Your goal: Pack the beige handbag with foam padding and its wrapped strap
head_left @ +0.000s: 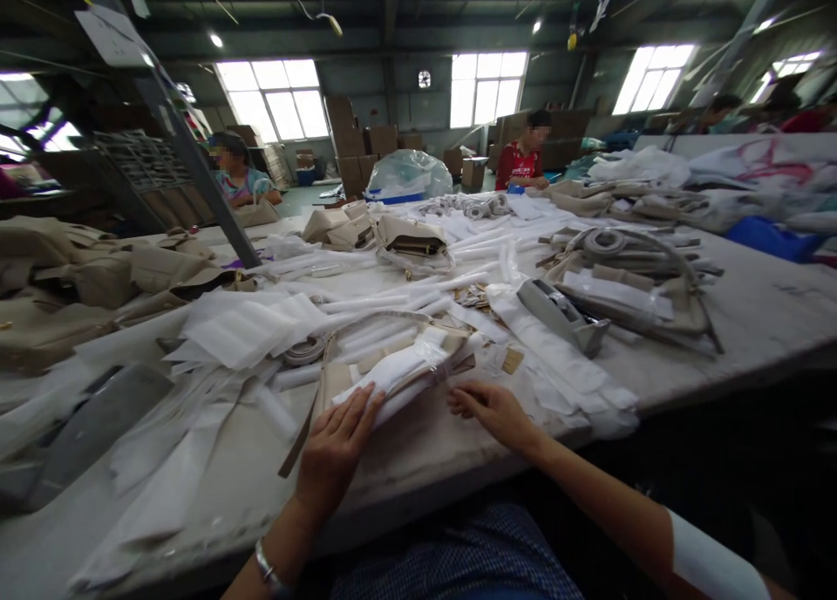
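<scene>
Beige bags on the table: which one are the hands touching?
The flat beige bag at the near edge, under the left hand, with the right hand beside it; the other bags lie farther back.

Your left hand (336, 443) lies flat, palm down, fingers (366, 405) stretched forward and held close together, pointing up and to the right — away from you. The left wrist is straight, with a metal bracelet (266, 568) just behind it, and the bare forearm runs back toward your body at the lower edge.

Your right hand (493, 411) sits just to the right of the left one, apart from it, palm down, fingers curled and pointing left. The right forearm comes in from the lower right — bare up to a short white sleeve (710, 561).
</scene>
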{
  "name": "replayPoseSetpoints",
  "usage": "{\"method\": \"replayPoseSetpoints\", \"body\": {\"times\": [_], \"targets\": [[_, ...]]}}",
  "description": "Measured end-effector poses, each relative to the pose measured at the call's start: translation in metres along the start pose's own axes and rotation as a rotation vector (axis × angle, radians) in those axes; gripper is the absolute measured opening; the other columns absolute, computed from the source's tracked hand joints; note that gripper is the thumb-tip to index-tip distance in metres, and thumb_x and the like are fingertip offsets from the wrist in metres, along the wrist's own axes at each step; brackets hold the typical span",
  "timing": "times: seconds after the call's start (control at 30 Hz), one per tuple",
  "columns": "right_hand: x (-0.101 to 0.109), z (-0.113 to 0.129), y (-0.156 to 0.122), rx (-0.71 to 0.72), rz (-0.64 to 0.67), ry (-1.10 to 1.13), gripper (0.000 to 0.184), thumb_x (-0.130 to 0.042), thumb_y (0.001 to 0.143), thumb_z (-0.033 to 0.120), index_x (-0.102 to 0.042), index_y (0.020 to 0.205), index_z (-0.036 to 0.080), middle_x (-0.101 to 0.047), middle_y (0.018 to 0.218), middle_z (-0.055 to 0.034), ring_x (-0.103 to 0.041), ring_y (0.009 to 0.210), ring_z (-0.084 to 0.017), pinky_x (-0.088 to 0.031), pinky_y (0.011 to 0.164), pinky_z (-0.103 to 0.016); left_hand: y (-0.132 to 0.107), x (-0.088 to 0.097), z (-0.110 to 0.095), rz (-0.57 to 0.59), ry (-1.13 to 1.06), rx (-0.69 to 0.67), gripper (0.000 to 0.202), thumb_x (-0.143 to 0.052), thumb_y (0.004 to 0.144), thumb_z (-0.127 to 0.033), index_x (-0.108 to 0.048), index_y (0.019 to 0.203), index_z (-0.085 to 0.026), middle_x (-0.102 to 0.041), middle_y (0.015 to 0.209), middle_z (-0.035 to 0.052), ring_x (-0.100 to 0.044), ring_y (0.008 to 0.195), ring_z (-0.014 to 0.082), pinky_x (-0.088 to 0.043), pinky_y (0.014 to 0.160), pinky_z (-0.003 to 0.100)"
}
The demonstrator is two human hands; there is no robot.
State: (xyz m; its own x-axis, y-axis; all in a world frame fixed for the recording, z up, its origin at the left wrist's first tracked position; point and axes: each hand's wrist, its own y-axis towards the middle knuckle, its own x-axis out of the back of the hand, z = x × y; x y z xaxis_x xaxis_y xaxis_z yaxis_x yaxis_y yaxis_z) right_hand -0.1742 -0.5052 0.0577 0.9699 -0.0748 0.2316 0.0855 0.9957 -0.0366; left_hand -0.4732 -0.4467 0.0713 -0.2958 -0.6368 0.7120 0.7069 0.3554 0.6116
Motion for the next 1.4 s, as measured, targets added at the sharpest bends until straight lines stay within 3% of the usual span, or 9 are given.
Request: {"method": "replayPoseSetpoints", "body": {"times": [0.1,0.23,0.53,0.73,0.9,1.03,1.13,1.23,1.4], "targets": [[0.058,-0.012,0.022,0.19,-0.274,-0.591,0.025,-0.054,0.095,0.034,-0.072,0.106,0.022,-0.074,0.106,-0.0061,-0.068,0.101,-0.023,-0.052,0.092,-0.034,0.003,-0.001,0.006,-0.03,-0.024,0.085,0.059,-0.046,0.097,-0.009,-0.03,0.153,-0.022,-0.057,0.141,0.0087,-0.062,0.12,0.0226,-0.047,0.098,0.036],[0.107,-0.022,0.064,0.094,-0.366,-0.902,0.03,-0.05,0.094,0.023,-0.067,0.118,0.018,-0.067,0.125,-0.0112,-0.062,0.114,-0.025,-0.045,0.1,-0.034,0.003,-0.007,0.007,-0.068,-0.064,0.202,0.064,-0.053,0.096,-0.013,-0.027,0.154,-0.023,-0.059,0.139,0.0092,-0.064,0.115,0.024,-0.048,0.098,0.037],[0.136,-0.026,0.137,-0.18,-0.277,-1.057,0.026,-0.071,0.08,0.038,-0.074,0.1,0.021,-0.074,0.095,-0.0054,-0.066,0.087,-0.022,-0.043,0.067,-0.026,-0.012,-0.021,0.002,-0.113,-0.049,0.356,0.062,-0.055,0.096,-0.019,-0.03,0.153,-0.023,-0.06,0.137,0.0113,-0.064,0.114,0.0261,-0.048,0.096,0.037],[0.147,-0.005,0.158,-0.11,-0.258,-1.066,0.017,-0.066,0.082,0.035,-0.077,0.077,0.022,-0.075,0.086,-0.0089,-0.067,0.086,-0.026,-0.044,0.071,-0.03,-0.013,-0.024,-0.002,-0.1,-0.034,0.375,0.062,-0.055,0.097,-0.02,-0.029,0.153,-0.024,-0.061,0.136,0.0109,-0.065,0.111,0.0253,-0.048,0.096,0.037],[0.143,0.029,0.167,0.117,-0.441,-0.918,0.03,-0.05,0.094,0.038,-0.073,0.096,0.019,-0.074,0.104,-0.0116,-0.066,0.101,-0.026,-0.047,0.085,-0.033,-0.012,-0.022,-0.003,-0.095,-0.05,0.376,0.064,-0.054,0.096,-0.018,-0.027,0.154,-0.024,-0.061,0.136,0.0111,-0.065,0.112,0.026,-0.049,0.097,0.039],[0.131,0.068,0.168,0.252,-0.552,-0.596,0.048,-0.028,0.102,0.047,-0.062,0.11,0.014,-0.073,0.098,-0.0124,-0.07,0.078,-0.018,-0.052,0.07,-0.027,-0.011,-0.02,-0.002,-0.112,-0.069,0.405,0.065,-0.054,0.096,-0.017,-0.027,0.154,-0.025,-0.06,0.137,0.0112,-0.065,0.114,0.0262,-0.05,0.096,0.039],[0.113,0.092,0.154,0.204,-0.434,-0.125,0.038,-0.052,0.094,0.051,-0.059,0.107,0.016,-0.073,0.085,-0.0068,-0.06,0.048,-0.01,-0.047,0.047,-0.019,-0.008,-0.02,-0.001,-0.125,-0.061,0.427,0.065,-0.055,0.095,-0.018,-0.027,0.154,-0.025,-0.06,0.138,0.0116,-0.065,0.114,0.0267,-0.051,0.095,0.038],[0.091,0.103,0.124,-0.042,-0.239,0.261,0.025,-0.065,0.088,0.03,-0.06,0.109,0.018,-0.074,0.087,-0.0052,-0.047,0.04,-0.004,-0.037,0.037,-0.013,-0.007,-0.021,-0.001,-0.129,-0.069,0.453,0.067,-0.055,0.095,-0.017,-0.025,0.154,-0.025,-0.059,0.138,0.012,-0.064,0.114,0.0269,-0.051,0.094,0.038],[0.054,0.1,0.049,-0.327,0.166,0.587,0.053,-0.07,0.083,0.02,-0.057,0.133,0.027,-0.07,0.108,-0.0033,-0.042,0.042,0.002,-0.026,0.032,-0.006,-0.009,-0.018,-0.002,-0.103,-0.101,0.473,0.068,-0.054,0.095,-0.016,-0.023,0.155,-0.025,-0.057,0.141,0.0113,-0.062,0.118,0.0274,-0.05,0.096,0.039]]}}
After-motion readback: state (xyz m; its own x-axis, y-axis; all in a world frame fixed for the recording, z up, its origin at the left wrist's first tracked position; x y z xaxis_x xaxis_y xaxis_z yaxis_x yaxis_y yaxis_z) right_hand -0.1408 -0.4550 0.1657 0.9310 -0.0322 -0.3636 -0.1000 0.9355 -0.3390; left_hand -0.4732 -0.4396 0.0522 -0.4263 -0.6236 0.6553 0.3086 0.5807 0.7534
